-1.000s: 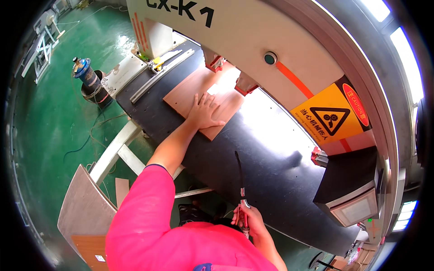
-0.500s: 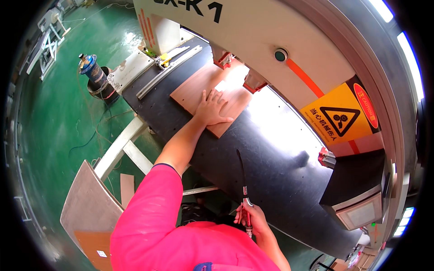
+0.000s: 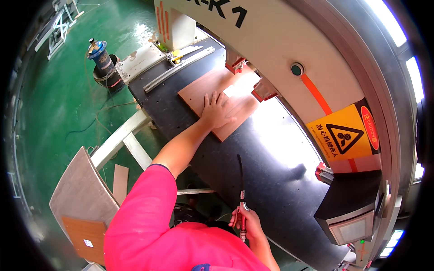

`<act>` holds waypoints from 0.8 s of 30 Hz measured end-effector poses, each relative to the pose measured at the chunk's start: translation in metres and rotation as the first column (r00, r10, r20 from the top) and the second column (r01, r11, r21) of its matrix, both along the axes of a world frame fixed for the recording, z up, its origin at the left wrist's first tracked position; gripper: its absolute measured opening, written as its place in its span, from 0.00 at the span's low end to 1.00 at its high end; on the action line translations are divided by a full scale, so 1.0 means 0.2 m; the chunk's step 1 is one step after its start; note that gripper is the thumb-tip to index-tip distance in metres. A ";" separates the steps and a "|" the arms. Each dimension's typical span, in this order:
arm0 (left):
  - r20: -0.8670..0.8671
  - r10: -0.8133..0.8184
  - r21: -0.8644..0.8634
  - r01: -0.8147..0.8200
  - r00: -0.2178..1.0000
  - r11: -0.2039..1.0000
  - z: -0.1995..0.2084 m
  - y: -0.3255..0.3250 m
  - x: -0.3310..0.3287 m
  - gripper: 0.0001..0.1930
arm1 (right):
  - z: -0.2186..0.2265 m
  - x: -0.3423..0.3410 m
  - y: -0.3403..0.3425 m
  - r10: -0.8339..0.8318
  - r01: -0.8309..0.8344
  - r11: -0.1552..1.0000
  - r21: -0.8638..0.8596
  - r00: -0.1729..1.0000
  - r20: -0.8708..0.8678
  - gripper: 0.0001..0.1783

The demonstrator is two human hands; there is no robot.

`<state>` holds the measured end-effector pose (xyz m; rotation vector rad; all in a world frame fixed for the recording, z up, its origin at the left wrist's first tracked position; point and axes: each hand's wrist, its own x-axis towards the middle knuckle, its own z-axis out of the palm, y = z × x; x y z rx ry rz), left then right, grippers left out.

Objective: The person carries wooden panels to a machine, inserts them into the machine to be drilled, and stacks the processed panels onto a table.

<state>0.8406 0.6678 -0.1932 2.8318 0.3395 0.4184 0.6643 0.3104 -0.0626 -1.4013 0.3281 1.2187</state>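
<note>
- On the green floor (image 3: 58, 90), at the far left, we see a dark bucket (image 3: 111, 85) with a blue-topped cylinder (image 3: 103, 62) that appears to stand in it; anything lower inside is hidden from us.
- The long black worktable (image 3: 266, 180) runs diagonally beneath a pale machine (image 3: 280, 40), its surface catching a broad white glare near the machine's edge.
- Flat on that table, near its far end, lies a wooden board (image 3: 239, 108), just beside two red-edged blocks (image 3: 264, 90) under the machine.
- The left hand (image 3: 217, 113) rests palm down on the board, fingers spread, gripping nothing that we can see.
- The right hand (image 3: 248, 222), close to the person's body, wraps its fingers around a red air gun (image 3: 242, 216), whose thin black nozzle points away over the tabletop.
- Metal rails (image 3: 181, 70) lie across the table beyond the board.
- At lower left, we find a curved-looking greyish panel (image 3: 83, 189) and, over its lower part, a brown panel (image 3: 86, 239) bearing a small white label.
- Bright windows line the room's right side.
</note>
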 end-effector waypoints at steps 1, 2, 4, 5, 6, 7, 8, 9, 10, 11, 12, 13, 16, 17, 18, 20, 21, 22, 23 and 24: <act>-0.005 -0.007 0.004 0.007 1.000 1.000 0.01 -0.01 0.00 0.43 | 0.00 0.00 0.00 -0.007 0.007 1.000 0.004 1.000 -0.005 0.20; -0.045 0.013 0.003 -0.013 0.999 1.000 0.02 -0.01 -0.01 0.43 | 0.00 0.01 0.00 -0.013 0.013 1.000 -0.005 1.000 -0.010 0.20; -0.090 0.025 0.008 -0.025 0.996 1.000 0.05 -0.03 -0.01 0.44 | 0.01 0.01 -0.02 -0.028 0.028 1.000 -0.010 0.999 -0.019 0.20; -0.102 0.026 -0.003 -0.027 0.994 1.000 0.06 -0.03 -0.01 0.44 | 0.01 0.02 -0.03 -0.041 0.041 0.999 -0.004 0.999 -0.012 0.20; -0.113 0.027 -0.009 -0.028 0.993 1.000 0.08 -0.02 -0.01 0.45 | 0.01 0.02 -0.03 -0.056 0.056 0.998 0.006 0.998 -0.004 0.20; -0.111 0.019 0.001 -0.019 0.994 1.000 0.08 -0.02 0.00 0.45 | 0.01 0.03 -0.04 -0.065 0.065 0.998 0.016 0.998 -0.003 0.20; -0.120 0.021 -0.001 -0.021 0.993 1.000 0.07 -0.01 0.01 0.45 | 0.01 0.04 -0.04 -0.068 0.068 0.998 0.014 0.998 0.009 0.20; -0.129 0.018 -0.005 -0.018 0.992 1.000 0.08 -0.03 0.01 0.46 | 0.02 0.04 -0.05 -0.075 0.075 0.997 0.010 0.997 0.022 0.20; -0.124 0.007 0.004 -0.006 0.992 1.000 0.10 -0.04 0.00 0.46 | 0.02 0.03 -0.06 -0.088 0.087 0.996 0.018 0.996 0.025 0.20; -0.106 0.031 -0.006 -0.032 0.994 0.999 0.12 -0.06 -0.01 0.44 | 0.03 0.03 -0.07 -0.072 0.071 0.997 0.019 0.996 0.047 0.21; -0.084 0.058 -0.019 -0.059 0.995 0.998 0.17 -0.08 -0.02 0.42 | 0.04 0.03 -0.07 -0.055 0.054 0.998 0.018 0.996 0.073 0.23; -0.077 0.052 -0.011 -0.053 0.996 0.999 0.24 -0.10 -0.03 0.42 | 0.06 0.03 -0.08 -0.066 0.064 0.998 0.019 0.995 0.081 0.23; 0.273 0.044 -0.263 0.031 0.961 0.964 0.56 -0.23 -0.05 0.37 | 0.09 0.01 -0.14 -0.098 0.095 0.995 0.036 0.990 0.098 0.24; 0.479 -0.008 -0.283 0.163 0.878 0.945 0.73 -0.27 -0.05 0.35 | 0.10 0.00 -0.16 -0.136 0.133 0.990 0.034 0.986 0.095 0.24; 0.657 -0.035 -0.279 0.286 0.753 0.917 0.88 -0.30 -0.08 0.33 | 0.10 -0.01 -0.18 -0.138 0.134 0.990 0.047 0.984 0.113 0.24; 0.692 -0.107 -0.148 0.286 0.714 0.947 1.12 -0.36 -0.10 0.33 | 0.11 -0.03 -0.22 -0.144 0.137 0.988 0.066 0.981 0.129 0.23; 0.724 -0.157 -0.028 0.255 0.672 0.966 1.18 -0.38 -0.10 0.33 | 0.11 -0.03 -0.25 -0.141 0.131 0.988 0.077 0.980 0.139 0.22; 0.718 -0.177 -0.018 0.272 0.674 0.962 1.19 -0.39 -0.09 0.33 | 0.13 -0.04 -0.26 -0.152 0.141 0.986 0.085 0.978 0.140 0.21; 0.685 -0.185 0.003 0.252 0.704 0.968 1.20 -0.40 -0.07 0.34 | 0.13 -0.06 -0.28 -0.180 0.167 0.981 0.095 0.973 0.147 0.21; 0.651 -0.193 0.028 0.231 0.734 0.973 1.21 -0.42 -0.05 0.35 | 0.13 -0.07 -0.30 -0.205 0.190 0.976 0.106 0.967 0.152 0.21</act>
